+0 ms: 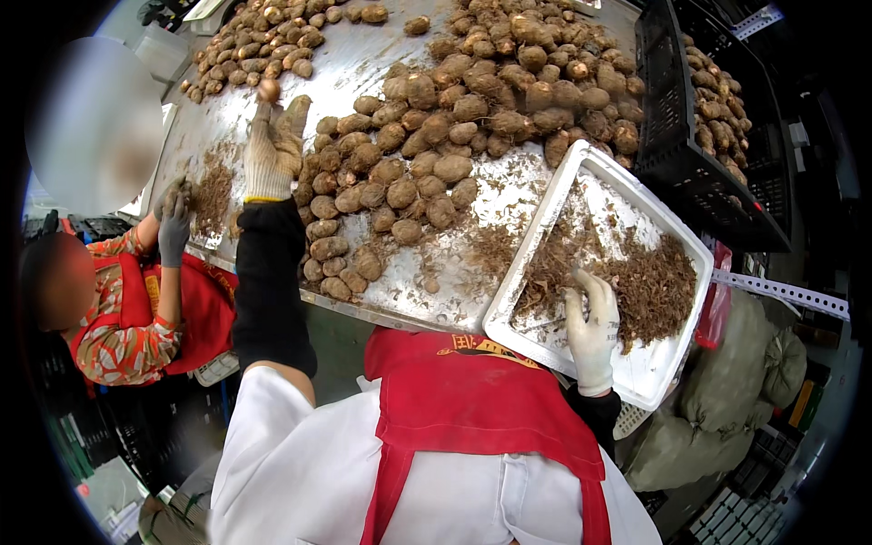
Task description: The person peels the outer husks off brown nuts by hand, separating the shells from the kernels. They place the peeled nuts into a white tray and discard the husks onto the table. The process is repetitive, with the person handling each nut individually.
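Observation:
My left hand (pixel 274 150), in a cream knit glove, reaches out over the metal table with fingers and thumb apart. A blurred taro corm (pixel 269 90) is just beyond its fingertips; whether they touch I cannot tell. Beside this hand lie many brown, hairy taro corms (pixel 402 194), heaped towards the right. My right hand (pixel 593 327), in a pale glove, is inside a white foam box (pixel 507 300), fingers bent and apart. Under and around it are brown fibrous root scraps (pixel 657 293). Nothing shows in its grasp.
A co-worker (pixel 146 306) in grey gloves stands at the left. Another taro pile (pixel 259 48) lies at the table's far left. A black plastic crate (pixel 671 129) with taro stands right, above stuffed sacks (pixel 725 368). The metal table (pixel 344 61) bears scattered scraps.

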The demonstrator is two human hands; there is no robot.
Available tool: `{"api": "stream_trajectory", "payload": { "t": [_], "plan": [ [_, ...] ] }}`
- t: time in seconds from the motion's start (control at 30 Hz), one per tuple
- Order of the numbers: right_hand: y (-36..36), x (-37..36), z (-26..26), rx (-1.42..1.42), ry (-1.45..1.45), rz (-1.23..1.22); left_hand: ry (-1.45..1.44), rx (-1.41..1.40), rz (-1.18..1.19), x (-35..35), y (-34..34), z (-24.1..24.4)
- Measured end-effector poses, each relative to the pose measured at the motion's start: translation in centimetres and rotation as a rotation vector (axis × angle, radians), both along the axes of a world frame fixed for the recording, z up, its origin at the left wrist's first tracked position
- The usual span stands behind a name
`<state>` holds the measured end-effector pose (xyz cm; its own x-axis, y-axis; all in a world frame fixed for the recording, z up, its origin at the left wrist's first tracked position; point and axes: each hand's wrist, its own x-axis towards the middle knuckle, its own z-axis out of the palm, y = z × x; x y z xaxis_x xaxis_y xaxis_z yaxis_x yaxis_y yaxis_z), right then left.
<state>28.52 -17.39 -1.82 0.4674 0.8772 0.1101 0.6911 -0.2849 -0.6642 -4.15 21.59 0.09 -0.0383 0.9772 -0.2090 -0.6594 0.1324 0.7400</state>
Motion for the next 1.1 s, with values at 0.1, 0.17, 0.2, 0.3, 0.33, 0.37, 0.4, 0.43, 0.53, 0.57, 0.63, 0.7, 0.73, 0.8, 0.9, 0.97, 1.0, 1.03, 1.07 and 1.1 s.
{"api": "stream_trajectory", "payload": {
  "t": [0.1,0.17,0.2,0.3,0.33,0.37,0.4,0.43,0.53,0.57,0.63,0.7,0.73,0.8,0.9,0.97,1.0,1.03,1.07,1.1],
  "plan": [
    [-0.2,-0.8,-0.8,0.008,-0.015,0.004,0.664,0.079,-0.346,4.2,-2.3,2.2],
    [0.0,-1.6,-0.6,-0.004,0.033,0.007,0.999,0.132,-0.684,7.0,-4.6,1.3],
    [0.3,-2.0,-0.4,-0.003,0.049,0.041,1.165,0.168,-0.751,7.4,-4.3,-2.0],
    [0.4,-2.3,-0.1,-0.028,0.041,0.068,1.455,0.474,-0.914,12.7,-8.0,-3.0],
    [0.6,-2.4,0.3,-0.029,0.031,0.088,1.620,0.592,-0.916,13.8,-8.5,-3.5],
    [0.6,-2.5,0.5,-0.029,0.020,0.108,1.785,0.711,-0.910,14.2,-8.8,-4.5],
    [0.3,-2.4,0.1,-0.043,0.040,0.095,1.735,0.746,-0.863,14.6,-8.7,-5.7],
    [0.2,-2.4,0.0,-0.044,0.044,0.099,1.693,0.772,-0.809,14.5,-8.6,-6.6],
    [-0.1,-2.5,-0.1,-0.049,0.060,0.109,1.644,0.712,-0.740,14.2,-7.7,-7.5],
    [-0.1,-2.5,0.0,-0.048,0.065,0.114,1.641,0.668,-0.730,13.9,-7.6,-7.5],
    [-0.1,-2.4,0.0,-0.037,0.082,0.103,1.341,0.610,-0.739,12.9,-8.1,-5.7],
    [0.1,-2.4,0.3,-0.021,0.103,0.102,1.127,0.243,-0.746,12.5,-8.8,-5.1],
    [0.3,-2.4,0.6,-0.008,0.141,0.107,0.929,0.162,-0.729,11.8,-8.9,-5.7],
    [1.2,-2.4,1.5,0.018,0.214,0.112,0.360,0.128,-0.821,9.7,-10.7,-6.7],
    [3.0,-2.5,2.5,0.091,0.348,0.100,-0.034,-0.021,-0.826,10.9,-14.7,-4.9],
    [4.7,-2.8,3.2,0.132,0.294,0.153,-0.062,0.091,-0.849,10.7,-16.4,-5.3],
    [5.5,-3.0,4.1,0.140,0.317,0.159,-0.095,0.073,-0.859,11.0,-17.1,-5.0],
    [6.2,-3.2,5.1,0.150,0.341,0.167,-0.125,0.056,-0.868,11.5,-18.0,-4.2],
    [6.7,-3.4,5.2,0.201,0.309,0.178,-0.155,0.038,-0.876,11.8,-18.8,-3.8],
    [7.2,-3.6,5.4,0.253,0.277,0.193,-0.210,0.038,-0.879,11.9,-19.5,-4.0]
  ]
}}
